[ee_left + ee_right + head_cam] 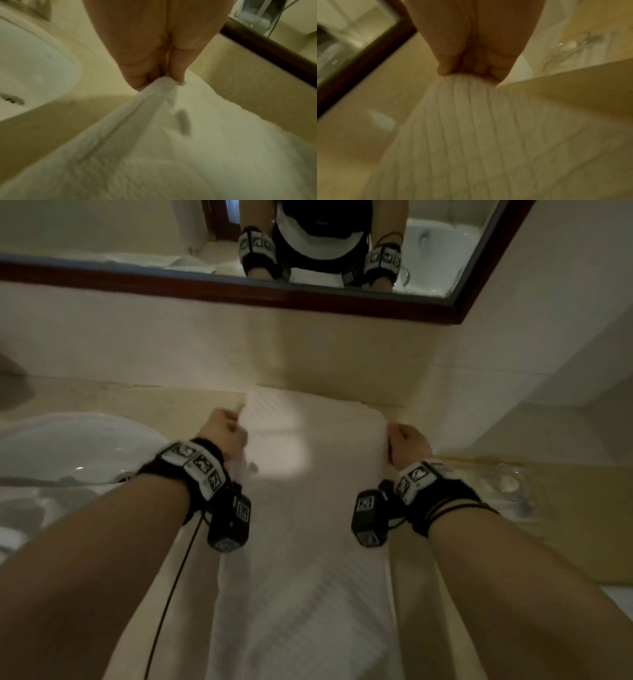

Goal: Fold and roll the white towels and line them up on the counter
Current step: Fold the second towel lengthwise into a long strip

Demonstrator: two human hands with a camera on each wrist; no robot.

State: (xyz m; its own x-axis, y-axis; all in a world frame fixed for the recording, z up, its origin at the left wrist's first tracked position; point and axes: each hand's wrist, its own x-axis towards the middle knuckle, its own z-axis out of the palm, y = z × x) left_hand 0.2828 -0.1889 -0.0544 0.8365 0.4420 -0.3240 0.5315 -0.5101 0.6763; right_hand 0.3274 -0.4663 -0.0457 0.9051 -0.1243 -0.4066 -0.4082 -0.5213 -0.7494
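From the head view I saw the white towel (308, 508) stretched lengthwise across the counter (565, 508) beside the sink (68, 446), my left hand (224, 429) and right hand (407, 441) each gripping a far corner. My left wrist view showed fingers (176, 65) pinching the hem. My right wrist view showed fingers (447, 67) clamped on ribbed cloth.

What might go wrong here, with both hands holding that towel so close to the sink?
The left hand and right hand each pinch one side edge of the white towel. If one hand pulls ahead, the fold would likely come out crooked. The sink lies right beside the towel's left edge, so slack cloth might slide into the basin. The towel's near end seems to hang over the counter front, and its weight might drag it off.
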